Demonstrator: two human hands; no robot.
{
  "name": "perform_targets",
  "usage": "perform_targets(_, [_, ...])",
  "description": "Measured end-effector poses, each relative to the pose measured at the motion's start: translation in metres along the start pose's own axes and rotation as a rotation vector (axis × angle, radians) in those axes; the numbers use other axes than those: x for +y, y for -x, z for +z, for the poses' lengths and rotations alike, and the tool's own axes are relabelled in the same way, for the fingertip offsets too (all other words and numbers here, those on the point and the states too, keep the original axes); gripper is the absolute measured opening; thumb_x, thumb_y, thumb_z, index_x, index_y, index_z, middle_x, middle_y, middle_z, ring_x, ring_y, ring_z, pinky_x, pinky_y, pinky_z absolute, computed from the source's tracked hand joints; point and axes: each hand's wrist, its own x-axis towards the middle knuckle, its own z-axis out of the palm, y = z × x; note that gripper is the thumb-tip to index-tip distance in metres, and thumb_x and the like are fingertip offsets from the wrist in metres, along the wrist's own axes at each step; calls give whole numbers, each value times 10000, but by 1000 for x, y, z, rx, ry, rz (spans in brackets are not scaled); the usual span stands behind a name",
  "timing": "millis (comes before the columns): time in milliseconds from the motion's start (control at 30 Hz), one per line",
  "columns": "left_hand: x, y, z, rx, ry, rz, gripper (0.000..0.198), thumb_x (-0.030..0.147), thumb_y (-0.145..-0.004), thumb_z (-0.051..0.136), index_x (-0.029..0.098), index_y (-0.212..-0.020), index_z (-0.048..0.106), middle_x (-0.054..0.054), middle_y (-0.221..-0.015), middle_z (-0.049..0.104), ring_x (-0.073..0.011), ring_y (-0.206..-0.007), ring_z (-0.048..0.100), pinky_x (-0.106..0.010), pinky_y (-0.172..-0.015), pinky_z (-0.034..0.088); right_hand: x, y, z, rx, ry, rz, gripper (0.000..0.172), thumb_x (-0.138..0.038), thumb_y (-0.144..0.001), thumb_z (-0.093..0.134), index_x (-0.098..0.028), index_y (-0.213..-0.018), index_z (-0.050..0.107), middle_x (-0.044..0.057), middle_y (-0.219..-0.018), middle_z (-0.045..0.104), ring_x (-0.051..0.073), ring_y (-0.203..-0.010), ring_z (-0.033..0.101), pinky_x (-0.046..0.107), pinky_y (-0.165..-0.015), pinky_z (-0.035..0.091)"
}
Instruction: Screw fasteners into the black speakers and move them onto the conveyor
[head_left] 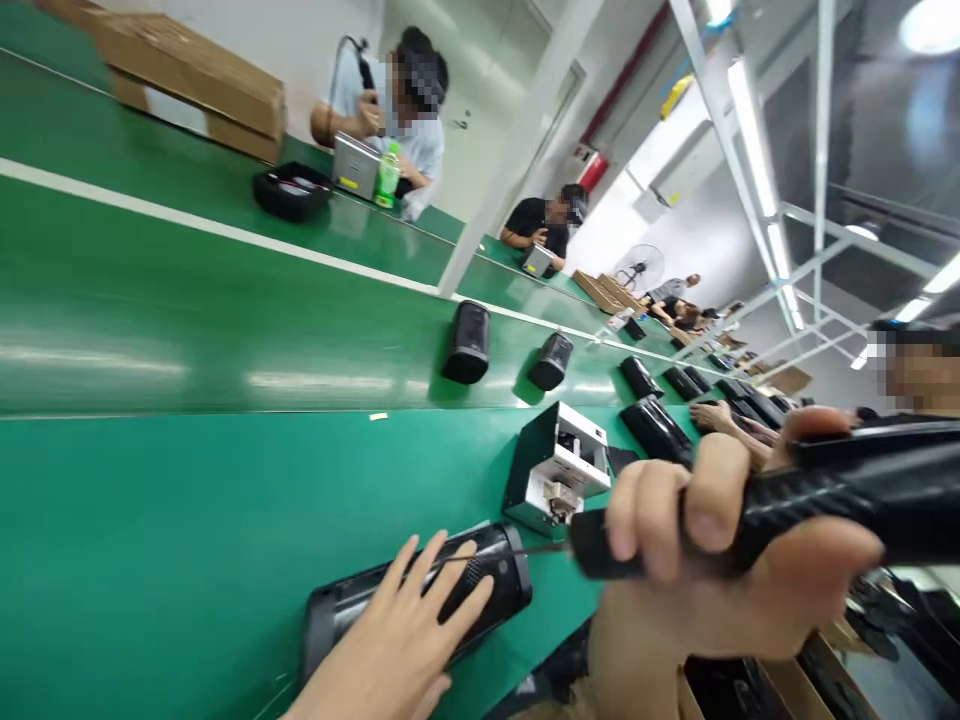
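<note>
A black speaker-like case (510,570) with a perforated patch lies on its side on the green bench. My left hand (412,620) rests on top of it, fingers spread and stretched out. In my right hand (720,540) is a black electric screwdriver (832,480), held level with the fingers wrapped round its body. Its thin bit points left, over the end of the case; whether the tip touches anything I cannot tell. Just beyond the case stands a black and white screw feeder (559,470).
Two similar black cases (469,340) (553,360) stand on the belt (187,310) ahead. More cases (656,425) lie to the right, near another person's hand (712,415). Across the line sit people (420,110), a cardboard box (187,85) and a green bottle (388,175).
</note>
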Motion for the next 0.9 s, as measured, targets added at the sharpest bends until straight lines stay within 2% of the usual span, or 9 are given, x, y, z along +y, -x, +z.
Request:
perform_targets(67, [-8, 0, 6, -85, -53, 49, 1072, 109, -786, 863, 430, -1722, 450, -136, -1787, 451, -518, -1581, 496, -727, -1215, 523, -14, -11, -48, 157, 170, -72, 274, -375, -1015, 813, -352, -1249, 673, -120, -654, 540, 87, -345, 398, 223, -373, 496])
perform_targets(167, [-15, 4, 4, -93, -130, 81, 1036, 37, -797, 769, 451, -1700, 478, -137, -1764, 490, -486, -1535, 568, -662, -1156, 591, -6, -14, -108, 293, 393, -12, 295, -372, -932, 891, -270, -1045, 639, -125, -625, 525, 89, -370, 453, 220, -392, 482])
perform_targets(267, [-20, 7, 0, -36, -175, 106, 1037, 57, -787, 763, 446, -1705, 477, -136, -1747, 516, -492, -1522, 580, -664, -1146, 599, 14, -10, -138, 379, 472, 31, 404, -454, -898, 906, -243, -920, 562, -124, -633, 490, 87, -383, 461, 230, -394, 456])
perform_targets(400, [-32, 7, 3, 20, -162, 124, 1018, 135, -838, 784, 479, -1727, 425, -107, -1770, 488, -512, -1548, 543, -687, -1145, 595, 36, -8, -141, 409, 457, -18, 359, -400, -918, 866, -259, -1026, 554, -129, -652, 525, 98, -392, 502, 246, -413, 466])
perform_targets(500, [-38, 7, 3, 28, -148, 139, 967, 184, -890, 751, 496, -1734, 398, -65, -1765, 500, -468, -1526, 585, -642, -1137, 616, 50, -4, -136, 362, 453, 18, 361, -287, -946, 835, -270, -1177, 557, -135, -677, 574, 103, -408, 540, 247, -437, 485])
perform_targets(600, [-37, 8, 0, 92, -131, 134, 878, 218, -936, 675, 447, -1742, 413, -45, -1740, 534, -429, -1499, 621, -606, -1120, 631, 55, 5, -134, 305, 428, 80, 342, -227, -980, 798, -266, -1235, 573, -143, -667, 558, 93, -409, 528, 242, -450, 490])
perform_targets(667, [-34, 8, -3, 116, -120, 114, 817, 224, -966, 650, 431, -1730, 448, -38, -1728, 551, -417, -1495, 625, -594, -1140, 613, 49, 13, -132, 259, 389, 133, 341, -223, -979, 804, -271, -1243, 593, -139, -680, 570, 89, -400, 525, 233, -431, 481])
perform_targets(767, [-29, 8, -6, 92, -103, 94, 789, 229, -978, 658, 449, -1713, 474, -18, -1736, 544, -408, -1495, 625, -570, -1169, 584, 23, 28, -123, 253, 314, 206, 345, -188, -973, 801, -287, -1254, 628, -141, -664, 568, 79, -373, 499, 206, -402, 470])
perform_targets(900, [-27, 9, -8, 105, -121, 106, 781, 261, -997, 655, 432, -1731, 448, -27, -1765, 504, -413, -1509, 607, -567, -1170, 575, -22, 44, -101, 227, 199, 119, 347, -164, -990, 729, -321, -1293, 666, -143, -630, 512, 72, -318, 388, 204, -361, 463])
